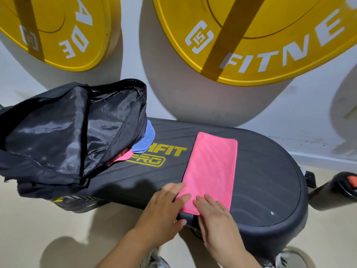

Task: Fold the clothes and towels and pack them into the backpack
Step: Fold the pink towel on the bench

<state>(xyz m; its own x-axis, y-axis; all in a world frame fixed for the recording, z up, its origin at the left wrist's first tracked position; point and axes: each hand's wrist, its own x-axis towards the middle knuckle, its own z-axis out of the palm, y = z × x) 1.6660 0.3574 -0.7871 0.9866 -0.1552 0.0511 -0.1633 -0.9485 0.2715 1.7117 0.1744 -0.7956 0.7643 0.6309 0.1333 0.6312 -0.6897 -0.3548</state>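
against the pale wall [131,60] hang two yellow weight plates: the larger one [251,60] on the right with white lettering, the left one [63,45] cut off by the frame's edge. below them a long black step platform [270,171] with rounded ends and yellow "pro" lettering stands on a beige floor [58,229].

on the platform's left end sits a black backpack [58,132], its main compartment unzipped and gaping toward the camera; only glossy black lining shows within. a blue cloth [144,144] and a smaller pink cloth [121,157] peep out at the bag's right edge, lying on the platform; whether they are tucked into the bag or merely beneath it cannot be told.

right of the lettering a pink towel [210,169] lies folded into a long strip, running from the platform's far side to its near edge, well apart from the backpack.

both hands rest flat on the towel's near end with straight fingers, gripping nothing: the left hand [164,206] touches its left edge, the right hand [214,215] presses its near end.

at the far right a black object with an orange patch [345,186] lies on the floor.
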